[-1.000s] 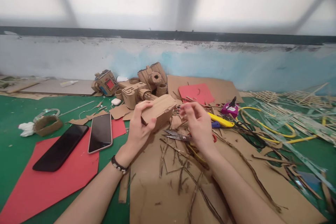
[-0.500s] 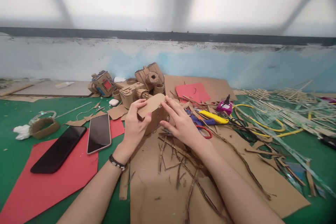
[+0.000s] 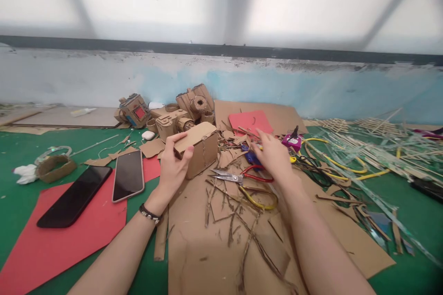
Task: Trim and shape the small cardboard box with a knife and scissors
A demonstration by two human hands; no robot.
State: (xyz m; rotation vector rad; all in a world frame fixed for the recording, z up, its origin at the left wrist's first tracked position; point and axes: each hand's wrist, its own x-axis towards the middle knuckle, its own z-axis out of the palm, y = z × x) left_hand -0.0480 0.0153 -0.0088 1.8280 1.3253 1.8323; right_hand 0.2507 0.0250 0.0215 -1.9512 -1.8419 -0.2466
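A small cardboard box [image 3: 203,154] with a rounded top edge stands at the middle of the worktable. My left hand [image 3: 175,161] grips its left end between thumb and fingers. Over a blue tool [image 3: 251,156], partly hidden, is my right hand [image 3: 273,154], its fingers apart and pointing forward, seemingly holding nothing. A bit of the yellow cutter [image 3: 293,159] shows beside that hand. Between the box and my right forearm lie scissors [image 3: 231,176] with one red and one yellow handle, blades toward the left.
Cardboard camera models [image 3: 194,103] pile up behind the box. Two phones [image 3: 74,198] lie at left, near red paper [image 3: 100,226]. Cardboard scraps litter a large sheet [image 3: 194,249] in front. A purple plug adapter [image 3: 291,142], cables and thin sticks [image 3: 377,126] lie to the right.
My right hand has left the box and moved right, over the blue tool and yellow cutter. The scissors are now uncovered. My left hand keeps its hold on the box.
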